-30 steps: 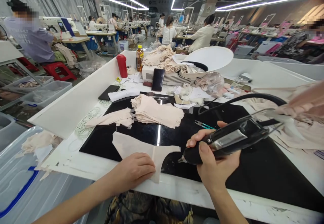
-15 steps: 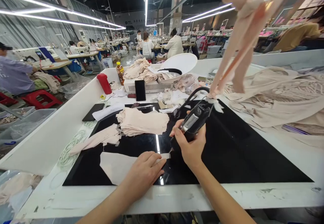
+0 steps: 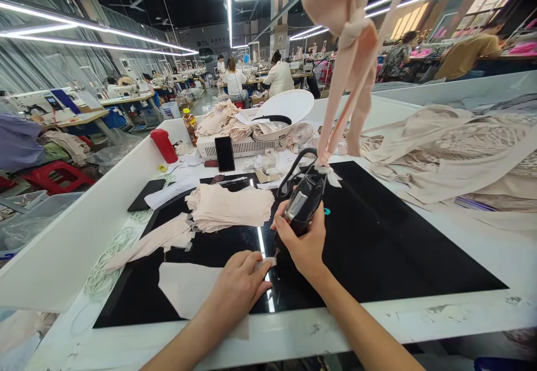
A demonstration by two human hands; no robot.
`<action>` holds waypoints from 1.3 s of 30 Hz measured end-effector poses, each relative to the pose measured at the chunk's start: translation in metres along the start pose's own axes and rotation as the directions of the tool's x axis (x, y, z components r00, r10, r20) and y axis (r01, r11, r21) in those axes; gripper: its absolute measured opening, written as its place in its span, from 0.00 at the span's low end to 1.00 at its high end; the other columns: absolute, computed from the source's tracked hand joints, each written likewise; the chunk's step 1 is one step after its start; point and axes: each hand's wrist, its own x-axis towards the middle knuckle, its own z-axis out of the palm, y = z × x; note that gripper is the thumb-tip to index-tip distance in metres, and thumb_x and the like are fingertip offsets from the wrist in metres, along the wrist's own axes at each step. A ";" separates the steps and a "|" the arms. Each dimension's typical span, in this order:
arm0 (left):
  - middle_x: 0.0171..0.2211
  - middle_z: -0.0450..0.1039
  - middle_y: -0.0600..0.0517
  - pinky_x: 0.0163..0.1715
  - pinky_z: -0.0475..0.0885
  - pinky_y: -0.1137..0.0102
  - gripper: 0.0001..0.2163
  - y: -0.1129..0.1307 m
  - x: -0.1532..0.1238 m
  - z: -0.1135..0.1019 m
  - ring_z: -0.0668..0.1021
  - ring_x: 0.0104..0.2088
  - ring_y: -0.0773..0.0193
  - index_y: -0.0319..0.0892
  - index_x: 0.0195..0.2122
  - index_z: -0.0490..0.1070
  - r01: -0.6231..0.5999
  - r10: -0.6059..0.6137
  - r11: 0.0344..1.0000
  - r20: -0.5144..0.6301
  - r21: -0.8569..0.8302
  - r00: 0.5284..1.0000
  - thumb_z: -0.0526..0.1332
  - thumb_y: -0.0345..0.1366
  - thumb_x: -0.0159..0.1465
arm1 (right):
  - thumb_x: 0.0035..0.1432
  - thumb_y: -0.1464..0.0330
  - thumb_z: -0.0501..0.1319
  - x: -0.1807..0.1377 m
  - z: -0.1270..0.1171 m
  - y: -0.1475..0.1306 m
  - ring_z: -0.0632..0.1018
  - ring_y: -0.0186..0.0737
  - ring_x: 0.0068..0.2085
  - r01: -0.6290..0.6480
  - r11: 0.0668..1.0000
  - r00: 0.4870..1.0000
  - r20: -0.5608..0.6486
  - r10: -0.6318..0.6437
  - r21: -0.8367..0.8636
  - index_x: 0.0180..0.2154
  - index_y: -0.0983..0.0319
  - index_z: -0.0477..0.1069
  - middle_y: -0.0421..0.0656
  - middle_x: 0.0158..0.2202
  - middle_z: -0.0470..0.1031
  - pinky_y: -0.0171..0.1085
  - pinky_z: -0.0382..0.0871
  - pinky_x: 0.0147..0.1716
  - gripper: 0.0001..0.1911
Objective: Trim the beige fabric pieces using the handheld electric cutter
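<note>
My left hand [image 3: 237, 287] lies flat, fingers stretched, pressing a pale beige fabric piece [image 3: 184, 287] onto the glossy black work surface [image 3: 377, 242]. My right hand [image 3: 302, 245] is wrapped around a black handheld electric cutting tool [image 3: 302, 203], its tip pointing down at the fabric's right edge just beyond my left fingertips. A black cord loops up behind the tool, and a strip of beige cloth [image 3: 350, 69] tied to it hangs from above.
A stack of cut beige pieces [image 3: 229, 206] and a loose piece [image 3: 153, 239] lie further back. Heaped fabric [image 3: 453, 153] fills the right side. A phone [image 3: 225, 154], white basket, red bottle [image 3: 163, 145] and white table walls stand behind. Other people sew at distant tables.
The view swung from low and tilted to level. My right hand brought the cutting tool from lying sideways at the right to pointing down at the fabric's edge near my left fingers.
</note>
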 end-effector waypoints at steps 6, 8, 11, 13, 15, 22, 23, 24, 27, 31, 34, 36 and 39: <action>0.52 0.74 0.45 0.50 0.76 0.58 0.16 0.000 -0.001 -0.001 0.78 0.50 0.52 0.43 0.63 0.68 0.021 -0.021 1.000 -0.007 -0.005 1.000 0.61 0.39 0.75 | 0.56 0.68 0.70 0.000 0.000 0.004 0.78 0.35 0.29 0.005 1.000 1.000 0.022 -0.005 0.008 0.47 0.55 0.65 0.34 0.33 0.76 0.36 0.77 0.30 0.20; 0.52 0.74 0.45 0.50 0.76 0.58 0.17 0.000 -0.001 0.000 0.78 0.50 0.52 0.44 0.63 0.68 0.023 -0.023 1.000 -0.008 -0.005 1.000 0.61 0.39 0.75 | 0.56 0.68 0.70 0.000 0.001 0.005 0.78 0.35 0.29 0.005 1.000 1.000 0.027 -0.005 0.013 0.46 0.55 0.64 0.34 0.33 0.76 0.36 0.77 0.30 0.19; 0.53 0.74 0.45 0.50 0.77 0.57 0.17 -0.001 -0.002 0.001 0.78 0.50 0.52 0.42 0.63 0.68 0.012 -0.012 1.000 -0.006 -0.003 1.000 0.61 0.39 0.75 | 0.56 0.68 0.70 0.001 0.001 0.005 0.77 0.34 0.29 -0.001 1.000 1.000 0.027 0.001 0.008 0.45 0.55 0.64 0.34 0.33 0.76 0.36 0.76 0.30 0.18; 0.53 0.73 0.44 0.51 0.77 0.56 0.18 -0.002 -0.002 0.002 0.77 0.51 0.51 0.41 0.63 0.67 0.007 -0.007 1.000 -0.003 -0.005 1.000 0.61 0.38 0.75 | 0.56 0.68 0.70 0.002 0.001 0.004 0.77 0.34 0.29 -0.003 1.000 1.000 0.017 0.003 0.004 0.45 0.55 0.64 0.34 0.33 0.76 0.36 0.77 0.30 0.18; 0.54 0.73 0.44 0.52 0.76 0.56 0.18 -0.002 -0.002 0.002 0.77 0.52 0.51 0.41 0.64 0.67 0.008 -0.008 1.000 0.004 -0.011 1.000 0.62 0.38 0.74 | 0.56 0.68 0.70 0.003 0.001 0.001 0.77 0.33 0.28 0.005 1.000 1.000 0.002 -0.005 0.010 0.44 0.55 0.65 0.34 0.33 0.77 0.37 0.77 0.31 0.18; 0.54 0.73 0.45 0.53 0.76 0.55 0.20 -0.002 -0.001 0.001 0.76 0.52 0.51 0.42 0.64 0.67 0.035 -0.033 0.998 0.030 -0.055 0.999 0.65 0.35 0.72 | 0.56 0.68 0.70 0.001 0.001 -0.002 0.77 0.33 0.27 0.001 1.000 1.000 0.008 -0.001 0.012 0.44 0.56 0.65 0.34 0.32 0.77 0.36 0.78 0.30 0.17; 0.54 0.72 0.45 0.54 0.76 0.55 0.20 -0.002 -0.002 0.001 0.76 0.53 0.51 0.42 0.64 0.67 0.037 -0.035 0.998 0.029 -0.059 0.999 0.65 0.34 0.72 | 0.56 0.68 0.70 0.001 0.001 -0.001 0.77 0.34 0.28 -0.005 1.000 1.000 0.007 0.005 0.005 0.45 0.56 0.66 0.34 0.33 0.77 0.36 0.78 0.30 0.18; 0.54 0.72 0.45 0.54 0.76 0.55 0.20 -0.002 -0.002 0.001 0.75 0.53 0.51 0.42 0.64 0.67 0.038 -0.037 0.997 0.028 -0.061 0.999 0.64 0.34 0.72 | 0.56 0.68 0.70 0.000 0.001 0.000 0.77 0.34 0.28 -0.008 1.000 1.000 0.005 0.008 0.002 0.45 0.56 0.66 0.34 0.33 0.77 0.36 0.78 0.30 0.18; 0.54 0.72 0.45 0.54 0.75 0.55 0.20 -0.002 -0.002 0.001 0.75 0.53 0.50 0.42 0.64 0.67 0.035 -0.034 0.998 0.021 -0.061 0.999 0.64 0.35 0.73 | 0.56 0.68 0.70 0.000 0.002 0.003 0.77 0.34 0.28 0.000 1.000 1.000 -0.004 0.000 0.012 0.45 0.56 0.65 0.34 0.33 0.77 0.37 0.78 0.31 0.18; 0.54 0.72 0.45 0.54 0.75 0.56 0.20 -0.003 -0.002 0.003 0.75 0.53 0.51 0.42 0.65 0.66 0.033 -0.031 0.997 0.025 -0.063 0.999 0.64 0.34 0.73 | 0.56 0.69 0.70 0.000 0.002 0.005 0.77 0.33 0.28 0.000 1.000 1.000 0.004 0.000 0.031 0.44 0.55 0.65 0.34 0.33 0.76 0.37 0.78 0.32 0.18; 0.55 0.72 0.45 0.54 0.75 0.56 0.20 -0.004 -0.002 0.003 0.75 0.53 0.52 0.43 0.65 0.66 0.032 -0.031 0.997 0.020 -0.067 0.999 0.62 0.35 0.74 | 0.57 0.69 0.69 0.001 0.001 0.007 0.77 0.34 0.29 -0.008 0.999 1.000 0.009 0.008 0.034 0.45 0.55 0.65 0.34 0.33 0.76 0.37 0.77 0.32 0.18; 0.55 0.72 0.45 0.54 0.75 0.57 0.20 -0.004 -0.003 0.004 0.75 0.53 0.52 0.43 0.65 0.66 0.029 -0.028 0.997 0.013 -0.067 1.000 0.62 0.34 0.74 | 0.57 0.69 0.69 0.002 0.001 0.007 0.77 0.34 0.29 -0.013 0.999 1.000 0.005 0.013 0.031 0.47 0.54 0.65 0.34 0.33 0.76 0.37 0.77 0.32 0.18; 0.54 0.72 0.45 0.54 0.75 0.56 0.19 -0.004 -0.003 0.004 0.75 0.53 0.52 0.42 0.65 0.67 0.029 -0.029 0.998 0.011 -0.064 1.000 0.63 0.34 0.73 | 0.58 0.68 0.68 0.002 0.001 0.005 0.77 0.35 0.29 -0.025 0.999 1.000 0.003 0.025 0.030 0.46 0.55 0.66 0.35 0.34 0.75 0.38 0.77 0.31 0.16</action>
